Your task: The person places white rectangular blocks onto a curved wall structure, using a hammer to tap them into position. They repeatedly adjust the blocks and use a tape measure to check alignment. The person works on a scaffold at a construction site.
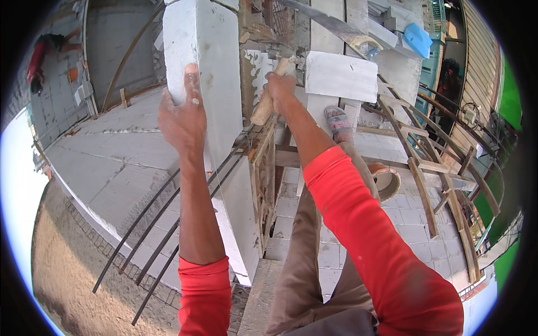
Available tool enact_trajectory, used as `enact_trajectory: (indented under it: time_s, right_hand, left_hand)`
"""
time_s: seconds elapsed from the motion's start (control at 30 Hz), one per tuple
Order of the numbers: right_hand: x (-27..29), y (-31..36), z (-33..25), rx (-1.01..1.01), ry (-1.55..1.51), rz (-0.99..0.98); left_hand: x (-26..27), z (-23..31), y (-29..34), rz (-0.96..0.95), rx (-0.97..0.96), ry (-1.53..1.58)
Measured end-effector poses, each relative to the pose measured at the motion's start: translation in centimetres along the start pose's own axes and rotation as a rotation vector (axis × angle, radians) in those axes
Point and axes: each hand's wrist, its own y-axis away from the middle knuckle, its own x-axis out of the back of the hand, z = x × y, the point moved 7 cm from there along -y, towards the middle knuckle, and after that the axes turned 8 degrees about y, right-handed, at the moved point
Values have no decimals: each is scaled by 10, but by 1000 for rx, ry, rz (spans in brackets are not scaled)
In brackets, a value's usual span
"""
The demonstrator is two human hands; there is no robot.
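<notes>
My left hand [185, 120] is wrapped round the left edge of a tall white block [218, 73], its thumb flat on the face and the other fingers mostly hidden behind the edge. My right hand [280, 89] is closed round the thick wooden handle [262, 112] of a tool, just right of that block. The tool's head is hard to make out at the far end. Grey mortar [258, 67] is smeared on the surface beside the handle. A smaller white block [342, 77] lies to the right of my right hand.
Several dark steel bars [162, 243] jut out at lower left. A wooden ladder-like frame [431, 162] stands on the right, near a round bucket [385, 182]. My sandalled foot [339, 123] is below the smaller block. Another person [42, 59] is at far upper left.
</notes>
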Motion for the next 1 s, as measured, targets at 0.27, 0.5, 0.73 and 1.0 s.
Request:
enact_trajectory:
  time_s: [0.27, 0.5, 0.73, 1.0]
  right_hand:
    - [-16, -1, -6, 30, 94, -49]
    - [-15, 8, -8, 78, 64, -18]
    - [8, 22, 2, 97, 182, -86]
    - [39, 105, 46, 84, 117, -82]
  left_hand:
    - [-1, -20, -4, 112, -103, -90]
    - [1, -12, -3, 38, -81, -49]
    - [0, -5, -2, -49, -69, -46]
    - [0, -16, -7, -146, 21, -19]
